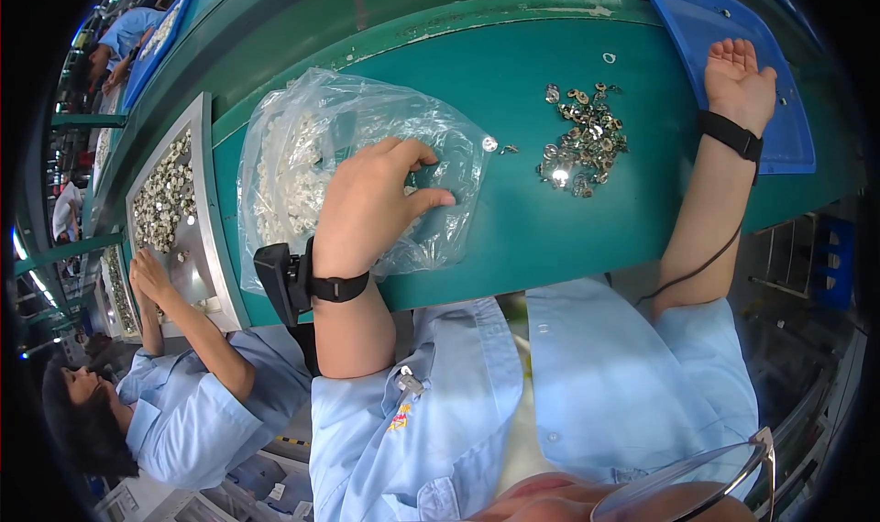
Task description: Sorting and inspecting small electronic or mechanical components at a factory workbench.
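My left hand [385, 192] is over a clear plastic bag [440, 142] that holds many small whitish pieces [298, 155]. Its fingers curve and the thumb stands apart from them, with nothing visible in between. At the far right, my right hand [741, 87] is turned palm up above a blue tray [793, 142]. Its fingers are slightly bent and the palm is bare. Between the hands, a loose pile of small shiny metal parts [587, 142] lies on the green tabletop [522, 238]. One round silver part [489, 143] sits at the bag's right edge.
A co-worker [197, 384] on the left reaches into a metal-rimmed tray [206, 210] of similar small parts. A raised green ledge [477, 13] runs along the table's far side. A blue ladder-like rack [832, 261] stands at the right. A cable [697, 270] hangs from my right wristband.
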Available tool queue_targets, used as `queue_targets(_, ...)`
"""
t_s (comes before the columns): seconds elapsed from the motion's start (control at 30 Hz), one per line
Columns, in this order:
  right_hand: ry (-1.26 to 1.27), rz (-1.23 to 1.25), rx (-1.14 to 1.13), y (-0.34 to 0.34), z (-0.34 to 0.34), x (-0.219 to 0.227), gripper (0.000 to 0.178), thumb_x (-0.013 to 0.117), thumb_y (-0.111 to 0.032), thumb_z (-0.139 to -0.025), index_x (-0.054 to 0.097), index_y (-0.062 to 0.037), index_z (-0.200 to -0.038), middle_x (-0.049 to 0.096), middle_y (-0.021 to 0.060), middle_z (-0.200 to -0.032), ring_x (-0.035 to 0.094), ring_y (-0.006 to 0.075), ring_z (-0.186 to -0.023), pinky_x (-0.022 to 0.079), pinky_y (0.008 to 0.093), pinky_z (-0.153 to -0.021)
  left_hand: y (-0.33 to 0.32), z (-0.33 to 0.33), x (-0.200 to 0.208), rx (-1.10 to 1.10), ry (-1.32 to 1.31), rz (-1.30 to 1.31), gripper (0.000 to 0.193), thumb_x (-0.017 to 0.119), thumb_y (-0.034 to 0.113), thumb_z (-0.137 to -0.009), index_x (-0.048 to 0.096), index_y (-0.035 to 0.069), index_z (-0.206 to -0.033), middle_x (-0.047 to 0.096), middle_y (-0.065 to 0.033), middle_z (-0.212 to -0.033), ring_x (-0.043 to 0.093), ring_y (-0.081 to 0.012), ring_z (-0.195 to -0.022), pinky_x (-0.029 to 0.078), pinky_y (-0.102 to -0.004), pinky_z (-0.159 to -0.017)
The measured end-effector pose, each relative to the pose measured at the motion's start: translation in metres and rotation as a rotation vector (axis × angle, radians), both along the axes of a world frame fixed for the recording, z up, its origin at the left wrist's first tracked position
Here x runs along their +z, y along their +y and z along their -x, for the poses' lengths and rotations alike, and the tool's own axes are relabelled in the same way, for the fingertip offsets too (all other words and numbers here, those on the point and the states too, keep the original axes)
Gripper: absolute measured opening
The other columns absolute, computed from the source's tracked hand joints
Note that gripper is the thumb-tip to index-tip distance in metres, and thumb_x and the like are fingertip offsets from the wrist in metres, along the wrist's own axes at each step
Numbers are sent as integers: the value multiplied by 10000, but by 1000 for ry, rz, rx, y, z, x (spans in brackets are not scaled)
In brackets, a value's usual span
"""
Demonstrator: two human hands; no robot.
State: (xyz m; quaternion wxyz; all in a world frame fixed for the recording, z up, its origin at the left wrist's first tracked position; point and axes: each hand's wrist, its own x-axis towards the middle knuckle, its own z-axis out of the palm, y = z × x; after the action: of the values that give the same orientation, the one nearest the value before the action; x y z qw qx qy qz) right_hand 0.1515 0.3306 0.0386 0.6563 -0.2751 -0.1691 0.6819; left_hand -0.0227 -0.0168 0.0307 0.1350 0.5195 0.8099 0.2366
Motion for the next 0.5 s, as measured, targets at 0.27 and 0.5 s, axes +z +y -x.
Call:
queue_targets(0.27,-353,-452,670,-50,38,-21,285,483,-223,-902,574,30,-995,550,58,-848,510,149,-811,426,273,-716,-1,0,-8,-49,6,102,207,688,145,-690,612,57,-861,590,-100,-794,571,-298,-763,453,-376,-657)
queue_targets(0.5,-1146,-1261,1181,-140,47,-18,151,579,-124,-839,590,-37,-962,568,7,-816,534,105,-792,429,243,-690,11,-5,-7,120,-291,-233,155,641,68,-755,613,39,-904,577,-110,-815,580,-233,-736,466,-298,-653)
